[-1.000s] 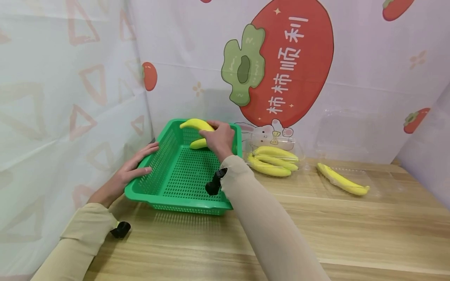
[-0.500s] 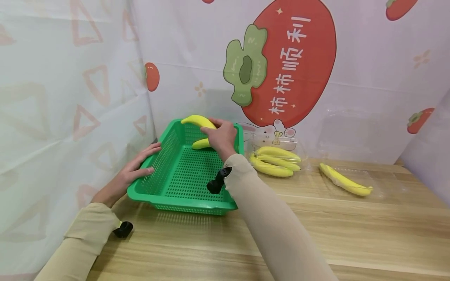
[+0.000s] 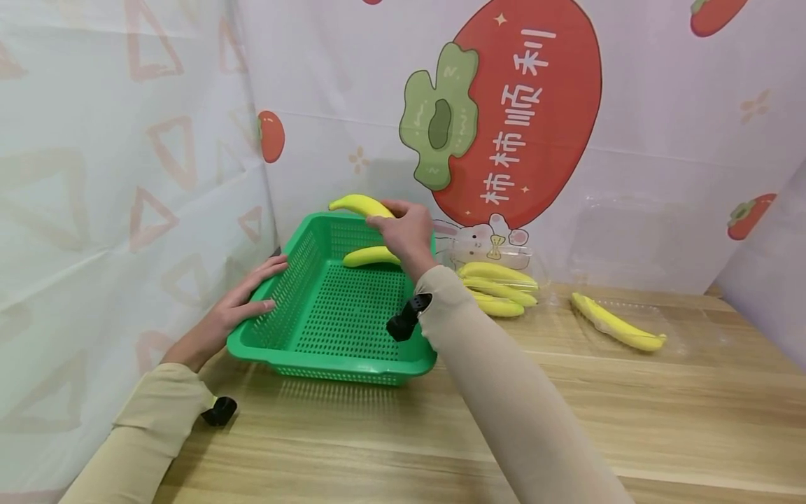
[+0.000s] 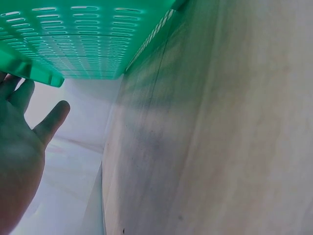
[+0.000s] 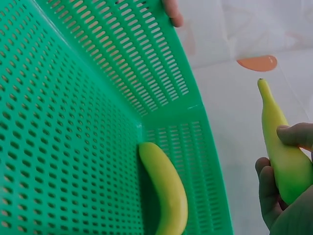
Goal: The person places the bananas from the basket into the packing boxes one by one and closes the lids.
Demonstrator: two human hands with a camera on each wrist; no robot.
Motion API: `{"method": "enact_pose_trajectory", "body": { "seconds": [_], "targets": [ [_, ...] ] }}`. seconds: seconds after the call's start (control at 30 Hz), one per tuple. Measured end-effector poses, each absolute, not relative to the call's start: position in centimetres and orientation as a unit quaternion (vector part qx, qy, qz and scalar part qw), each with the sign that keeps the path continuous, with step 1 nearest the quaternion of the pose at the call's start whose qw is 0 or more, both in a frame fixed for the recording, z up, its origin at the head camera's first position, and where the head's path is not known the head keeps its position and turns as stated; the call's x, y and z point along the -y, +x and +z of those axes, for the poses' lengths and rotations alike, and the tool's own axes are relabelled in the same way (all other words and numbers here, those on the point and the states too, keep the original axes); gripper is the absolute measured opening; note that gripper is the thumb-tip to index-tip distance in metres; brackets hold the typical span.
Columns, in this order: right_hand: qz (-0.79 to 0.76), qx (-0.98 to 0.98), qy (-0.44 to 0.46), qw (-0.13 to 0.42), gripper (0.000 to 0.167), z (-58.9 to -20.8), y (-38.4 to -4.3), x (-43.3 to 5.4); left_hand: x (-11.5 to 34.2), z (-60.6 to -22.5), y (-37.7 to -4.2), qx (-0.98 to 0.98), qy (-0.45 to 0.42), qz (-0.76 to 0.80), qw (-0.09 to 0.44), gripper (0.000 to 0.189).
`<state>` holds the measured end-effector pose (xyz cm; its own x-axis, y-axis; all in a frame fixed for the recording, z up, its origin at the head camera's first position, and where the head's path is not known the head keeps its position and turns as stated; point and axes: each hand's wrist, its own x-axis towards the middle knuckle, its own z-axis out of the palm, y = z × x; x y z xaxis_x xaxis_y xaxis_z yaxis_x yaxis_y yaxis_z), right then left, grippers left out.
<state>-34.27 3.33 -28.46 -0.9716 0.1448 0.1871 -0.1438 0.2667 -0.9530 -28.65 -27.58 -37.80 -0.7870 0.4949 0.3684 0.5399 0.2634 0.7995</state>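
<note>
My right hand [image 3: 409,236] pinches a yellow banana [image 3: 361,204] between thumb and fingers, above the back rim of a green perforated basket [image 3: 343,365]. In the right wrist view this banana [image 5: 275,122] points its stem upward, beyond the basket wall. A second banana [image 3: 370,256] lies inside the basket along the back wall, its right end hidden behind my right wrist. My left hand [image 3: 236,302] rests on the basket's left rim with fingers extended. The left wrist view shows the thumb of that hand [image 4: 19,147] apart from the rim, fingers right at it.
To the basket's right, several bananas [image 3: 497,288] sit in a clear plastic box [image 3: 535,262]. Farther right, one banana [image 3: 617,326] lies in an open clear plastic container [image 3: 676,325]. A printed cloth wall [image 3: 661,140] stands behind, another [image 3: 82,245] at left.
My right hand has lifted the banana up and slightly right, from inside the basket to above its back rim. More of the banana in the basket shows. The left hand has stayed put.
</note>
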Motion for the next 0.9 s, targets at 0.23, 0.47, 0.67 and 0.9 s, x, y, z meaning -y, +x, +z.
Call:
{"method": "enact_pose_trajectory", "body": {
  "seconds": [0.23, 0.47, 0.67, 0.9],
  "targets": [
    [0.591, 0.795, -0.011, 0.134, 0.04, -28.0, -34.3, -5.3, 27.6, -37.7, -28.4, 0.793, -0.329, -0.512, 0.024, 0.06],
    [0.597, 0.79, -0.018, 0.139, 0.039, -27.6, -34.0, -7.3, 27.4, -37.6, -28.3, 0.791, -0.33, -0.514, 0.03, 0.06],
    [0.607, 0.782, -0.026, 0.134, 0.039, -26.9, -33.7, -9.2, 27.2, -37.6, -28.2, 0.789, -0.331, -0.517, 0.031, 0.06],
    [0.605, 0.783, -0.037, 0.138, 0.043, -26.6, -33.7, -11.5, 27.3, -37.6, -28.3, 0.788, -0.336, -0.515, 0.032, 0.06]
  ]
}}
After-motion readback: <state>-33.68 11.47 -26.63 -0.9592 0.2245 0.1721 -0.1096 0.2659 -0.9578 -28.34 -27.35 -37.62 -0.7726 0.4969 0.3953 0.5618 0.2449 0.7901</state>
